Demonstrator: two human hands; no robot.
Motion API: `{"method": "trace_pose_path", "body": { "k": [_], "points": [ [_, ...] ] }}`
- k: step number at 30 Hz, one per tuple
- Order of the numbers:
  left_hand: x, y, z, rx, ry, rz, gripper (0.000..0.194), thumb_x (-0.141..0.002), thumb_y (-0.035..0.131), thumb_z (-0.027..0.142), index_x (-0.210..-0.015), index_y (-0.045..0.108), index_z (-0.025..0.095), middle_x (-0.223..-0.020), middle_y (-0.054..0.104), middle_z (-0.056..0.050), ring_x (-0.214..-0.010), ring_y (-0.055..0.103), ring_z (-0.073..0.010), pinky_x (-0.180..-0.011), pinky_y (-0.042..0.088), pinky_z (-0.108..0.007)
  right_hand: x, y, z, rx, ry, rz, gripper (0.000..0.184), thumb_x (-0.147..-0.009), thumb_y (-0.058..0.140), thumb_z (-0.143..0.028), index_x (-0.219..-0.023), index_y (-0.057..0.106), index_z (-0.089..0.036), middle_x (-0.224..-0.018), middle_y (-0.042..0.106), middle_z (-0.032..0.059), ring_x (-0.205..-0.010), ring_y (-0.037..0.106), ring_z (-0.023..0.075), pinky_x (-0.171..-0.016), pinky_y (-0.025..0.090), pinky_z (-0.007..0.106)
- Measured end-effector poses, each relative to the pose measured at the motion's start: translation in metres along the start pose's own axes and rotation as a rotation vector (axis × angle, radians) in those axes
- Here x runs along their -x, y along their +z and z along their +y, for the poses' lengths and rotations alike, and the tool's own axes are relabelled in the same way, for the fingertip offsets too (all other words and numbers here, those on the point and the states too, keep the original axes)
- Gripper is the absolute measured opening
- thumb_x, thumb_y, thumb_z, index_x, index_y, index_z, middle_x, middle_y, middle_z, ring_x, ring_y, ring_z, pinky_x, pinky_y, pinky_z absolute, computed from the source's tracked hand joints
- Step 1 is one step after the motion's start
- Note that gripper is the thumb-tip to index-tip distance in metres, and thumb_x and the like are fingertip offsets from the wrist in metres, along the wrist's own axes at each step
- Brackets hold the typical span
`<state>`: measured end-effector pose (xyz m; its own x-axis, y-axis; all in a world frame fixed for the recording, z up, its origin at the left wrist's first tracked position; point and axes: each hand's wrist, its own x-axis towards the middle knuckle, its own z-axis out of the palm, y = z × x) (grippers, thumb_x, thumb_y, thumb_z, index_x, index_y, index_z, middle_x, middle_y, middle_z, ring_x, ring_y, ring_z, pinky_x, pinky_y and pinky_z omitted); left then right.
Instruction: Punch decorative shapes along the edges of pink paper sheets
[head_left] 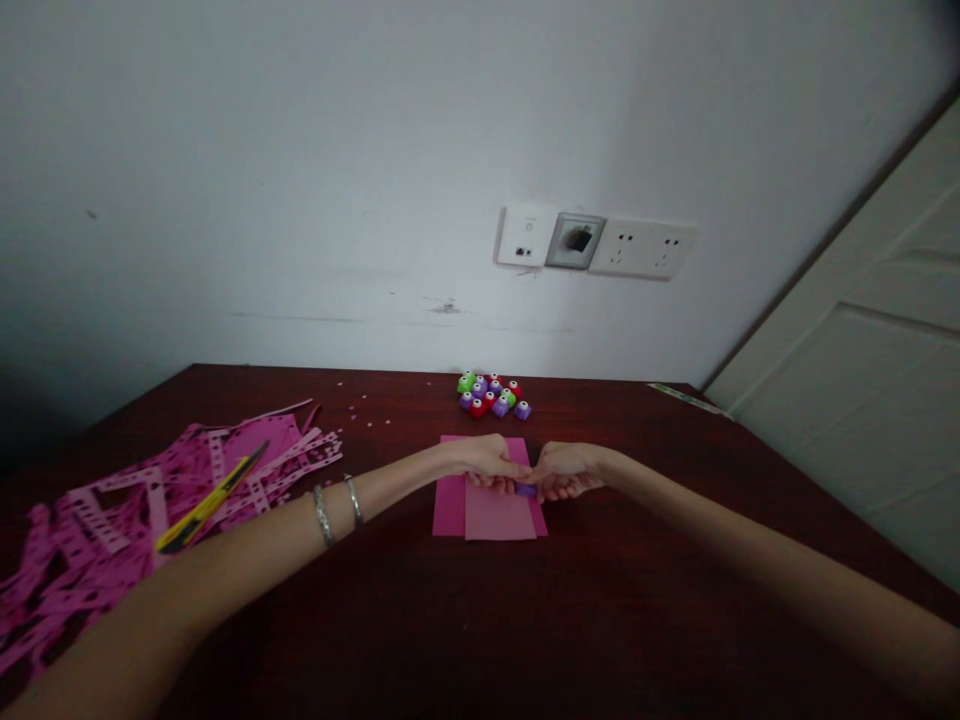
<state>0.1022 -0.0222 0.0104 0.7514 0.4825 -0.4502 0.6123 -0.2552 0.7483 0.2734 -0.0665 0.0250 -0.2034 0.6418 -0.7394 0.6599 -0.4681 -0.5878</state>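
Observation:
A small purple craft punch (526, 490) shows between my two hands, mostly covered by fingers. My right hand (568, 470) is closed around it. My left hand (491, 462) has its fingers curled at the upper part of a light pink paper (501, 518), touching my right hand at the punch. Under the light paper lies a darker pink sheet (448, 505) on the dark red-brown table. The fingers hide where paper and punch meet.
Several small red, green and purple craft punches (493, 394) cluster near the wall. At left, pink paper strips with punched holes (90, 520) form a pile, a yellow utility knife (210, 500) on top. A ruler-like strip (686, 398) lies back right. Sockets (643, 248) are on the wall.

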Motion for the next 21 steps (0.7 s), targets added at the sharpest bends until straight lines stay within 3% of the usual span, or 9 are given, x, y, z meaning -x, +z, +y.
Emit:
{"method": "trace_pose_path", "body": {
  "k": [6,9,14,17,21],
  "points": [
    [-0.003,0.004,-0.002,-0.082,0.021,0.067,0.047,-0.077,0.049,0.056,-0.065,0.064,0.014,-0.054,0.056,-0.003,-0.043,0.043,-0.0087,-0.044,0.033,-0.024,0.007,0.006,0.0,-0.003,-0.049,0.047,0.031,-0.071,0.064,-0.041,-0.056,0.061,-0.014,-0.045,0.054,-0.0011,-0.038,0.043,0.0046,-0.035,0.031,0.015],
    [0.0,0.007,0.0,-0.123,0.075,0.121,0.046,-0.079,0.047,0.054,-0.063,0.064,0.013,-0.053,0.056,-0.002,-0.042,0.043,-0.0085,-0.045,0.033,-0.024,0.009,0.009,0.001,0.081,-0.068,0.121,0.04,-0.07,0.063,-0.05,-0.054,0.06,-0.013,-0.043,0.053,-0.0013,-0.034,0.041,0.0043,-0.033,0.031,0.016],
    [0.016,0.019,0.003,-0.277,0.21,0.413,0.041,-0.079,0.049,0.05,-0.064,0.064,0.014,-0.052,0.054,-0.001,-0.046,0.042,-0.0091,-0.047,0.029,-0.024,0.004,0.015,0.009,0.202,-0.147,0.286,0.05,-0.069,0.059,-0.059,-0.049,0.056,-0.014,-0.04,0.051,-0.0007,-0.033,0.045,0.0063,-0.034,0.035,0.017],
    [0.028,0.024,-0.002,-0.395,0.281,0.575,0.034,-0.078,0.052,0.047,-0.071,0.064,0.016,-0.067,0.059,-0.004,-0.061,0.05,-0.0132,-0.055,0.033,-0.025,0.003,0.023,0.015,0.266,-0.198,0.403,0.051,-0.071,0.055,-0.06,-0.046,0.052,-0.015,-0.04,0.053,0.0009,-0.033,0.047,0.0083,-0.034,0.037,0.019],
    [0.041,0.021,-0.018,-0.483,0.287,0.6,0.032,-0.07,0.062,0.048,-0.078,0.062,0.017,-0.085,0.057,-0.007,-0.08,0.051,-0.0179,-0.066,0.036,-0.027,0.009,0.033,0.02,0.324,-0.277,0.58,0.052,-0.074,0.051,-0.06,-0.047,0.049,-0.017,-0.039,0.052,0.0018,-0.033,0.046,0.0093,-0.037,0.036,0.021]
  ]
}}
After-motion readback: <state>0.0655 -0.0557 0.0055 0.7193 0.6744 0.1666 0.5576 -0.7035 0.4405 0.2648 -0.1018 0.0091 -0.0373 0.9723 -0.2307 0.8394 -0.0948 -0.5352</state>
